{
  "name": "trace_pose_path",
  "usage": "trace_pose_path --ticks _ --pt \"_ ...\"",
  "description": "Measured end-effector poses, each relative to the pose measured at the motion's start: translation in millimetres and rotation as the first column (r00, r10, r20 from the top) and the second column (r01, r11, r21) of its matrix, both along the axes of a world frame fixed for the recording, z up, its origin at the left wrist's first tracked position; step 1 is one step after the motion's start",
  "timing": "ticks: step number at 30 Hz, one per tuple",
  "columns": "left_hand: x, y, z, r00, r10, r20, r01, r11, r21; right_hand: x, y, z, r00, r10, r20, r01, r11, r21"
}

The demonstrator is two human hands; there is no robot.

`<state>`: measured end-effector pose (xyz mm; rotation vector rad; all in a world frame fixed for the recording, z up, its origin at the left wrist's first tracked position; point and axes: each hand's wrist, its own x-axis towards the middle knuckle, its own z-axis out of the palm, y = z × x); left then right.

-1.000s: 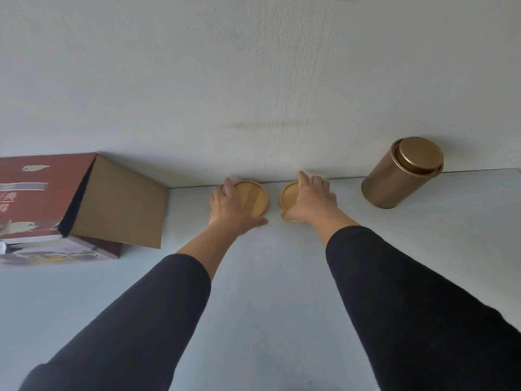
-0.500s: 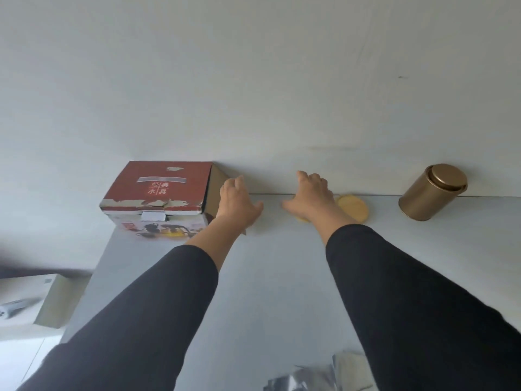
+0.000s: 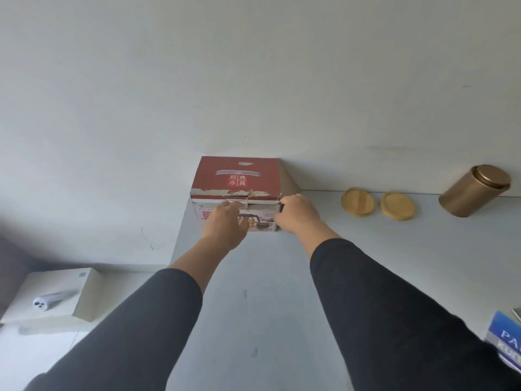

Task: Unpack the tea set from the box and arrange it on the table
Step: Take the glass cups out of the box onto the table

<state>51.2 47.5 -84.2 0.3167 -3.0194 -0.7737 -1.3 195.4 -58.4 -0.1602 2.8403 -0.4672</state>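
Note:
A red cardboard tea-set box stands closed at the table's far left corner, against the wall. My left hand is at its front face, fingertips curled on the torn cream flap at the top front edge. My right hand grips the box's front right corner, thumb hooked on the top edge. Two round wooden coasters lie flat side by side, right of the box. A gold tea tin with its lid on stands at the far right.
The table's left edge runs just left of the box. Below it, a white box carries a small white device. A blue printed packet pokes in at the lower right. The white wall closes the back.
Both hands left the coasters and moved left to the red box. My view turned left, so the box now sits in the middle, with my hands on its front edge.

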Motion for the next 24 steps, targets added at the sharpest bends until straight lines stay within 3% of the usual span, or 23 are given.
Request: trace_pose_path --ticks 5,10,16,21,24 --pt "3.4 -17.4 -8.3 1.000 -0.001 0.002 0.001 1.000 -0.015 2.2 -1.8 8.5 0.998 -0.059 0.004 0.059 0.993 -0.099" --pt "-8.0 -23.8 -2.6 0.995 0.013 -0.096 -0.024 0.994 -0.111 -5.5 1.0 33.3 0.995 -0.099 0.008 0.098 0.954 -0.283" --pt "-52.9 -48.1 17.0 0.985 -0.009 -0.171 -0.030 0.974 -0.225 -17.8 -6.6 27.4 0.997 -0.069 -0.018 0.062 0.959 -0.277" --pt "-91.5 -62.8 25.7 0.977 -0.104 -0.186 0.061 0.973 -0.225 -34.4 -22.4 2.7 0.998 -0.052 -0.046 0.046 0.990 -0.137" --pt "-109.0 -59.8 26.9 0.972 -0.146 -0.186 0.090 0.956 -0.278 -43.2 -29.5 -1.7 0.987 0.063 -0.146 -0.050 0.995 0.085"
